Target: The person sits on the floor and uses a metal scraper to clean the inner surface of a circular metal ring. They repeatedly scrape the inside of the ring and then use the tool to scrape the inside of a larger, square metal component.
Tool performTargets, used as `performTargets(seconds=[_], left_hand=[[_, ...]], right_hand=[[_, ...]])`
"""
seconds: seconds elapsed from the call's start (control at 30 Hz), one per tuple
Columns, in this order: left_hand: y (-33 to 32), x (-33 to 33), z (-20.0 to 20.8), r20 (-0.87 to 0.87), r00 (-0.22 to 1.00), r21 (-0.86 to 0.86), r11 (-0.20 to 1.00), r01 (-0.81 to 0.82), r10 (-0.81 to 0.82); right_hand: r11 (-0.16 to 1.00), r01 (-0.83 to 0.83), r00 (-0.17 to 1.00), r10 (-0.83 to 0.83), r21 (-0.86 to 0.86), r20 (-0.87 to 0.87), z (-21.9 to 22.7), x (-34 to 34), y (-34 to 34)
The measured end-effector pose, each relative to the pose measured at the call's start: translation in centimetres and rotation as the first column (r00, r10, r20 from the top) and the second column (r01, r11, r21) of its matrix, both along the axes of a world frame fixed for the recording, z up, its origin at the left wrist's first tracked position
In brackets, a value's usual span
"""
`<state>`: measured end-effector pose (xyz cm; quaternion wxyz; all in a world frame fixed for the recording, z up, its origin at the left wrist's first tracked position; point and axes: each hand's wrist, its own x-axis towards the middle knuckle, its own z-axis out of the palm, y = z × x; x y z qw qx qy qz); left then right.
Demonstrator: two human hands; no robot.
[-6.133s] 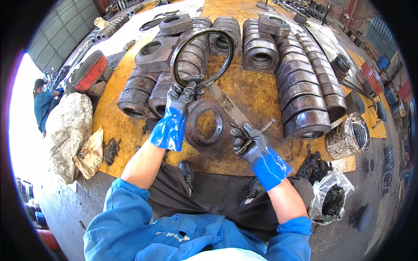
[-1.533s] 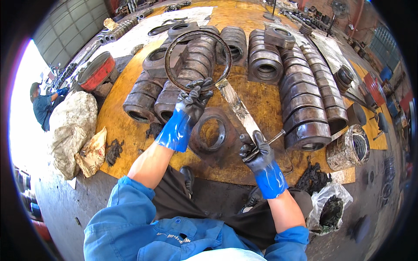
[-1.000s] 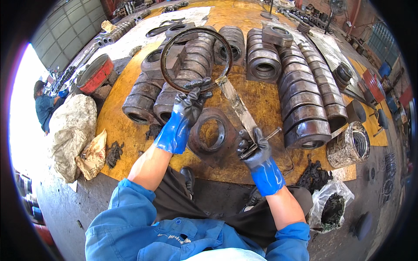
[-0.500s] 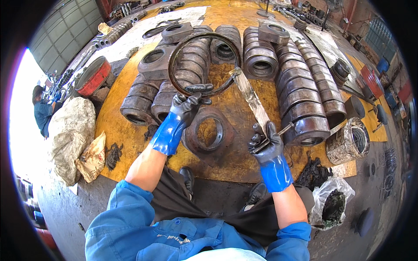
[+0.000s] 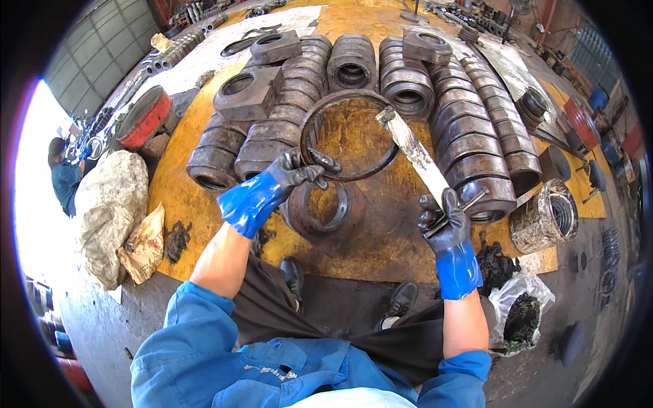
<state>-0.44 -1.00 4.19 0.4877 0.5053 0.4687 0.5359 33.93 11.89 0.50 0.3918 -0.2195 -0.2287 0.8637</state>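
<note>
My left hand, in a blue and black glove, grips a thin, dark metal ring by its lower left rim. The ring hangs tilted above the yellow floor sheet. In my gloved right hand is a flat, pale stick with a dirty, ragged tip, pointing up and left near the ring's right side. A thin metal rod also juts from that fist; its full shape is hidden by the fingers. Below the ring lies a dark metal block with a round bore.
Rows of thick metal rings lie beyond my hands, with bored blocks on top. A grease-smeared bucket and a plastic bag of dark matter are at right. Sacks, a red drum and another person are at left.
The ring has come lower and nearer, moving right, and is tilted more. My right hand has shifted right with the stick and rod. Both hands keep their hold.
</note>
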Motion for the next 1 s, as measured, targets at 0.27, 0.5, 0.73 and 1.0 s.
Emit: performTargets(seconds=[0.27, 0.5, 0.73, 1.0], left_hand=[[-0.5, 0.3, 0.2, -0.07, 0.989, -0.131, 0.984, 0.118, -0.128], [-1.0, 0.2, -0.3, -0.259, 0.953, -0.231, 0.968, 0.096, -0.156], [-0.2, 0.5, -2.1, -0.24, 0.957, -0.184, 0.976, 0.119, -0.162], [0.6, 0.6, -2.2, 0.028, 0.999, -0.143, 0.989, 0.046, -0.043]], right_hand=[[0.982, -0.049, 0.978, 0.01, 0.184, 0.208, 1.2, 1.7, -0.5], [0.917, -0.183, 0.918, 0.031, 0.353, 0.395, 2.5, 1.9, -1.4], [0.894, -0.275, 0.895, 0.104, 0.354, 0.434, 2.0, 0.7, -2.1], [0.994, 0.038, 0.999, -0.035, 0.106, -0.024, 0.5, 1.9, -0.4]])
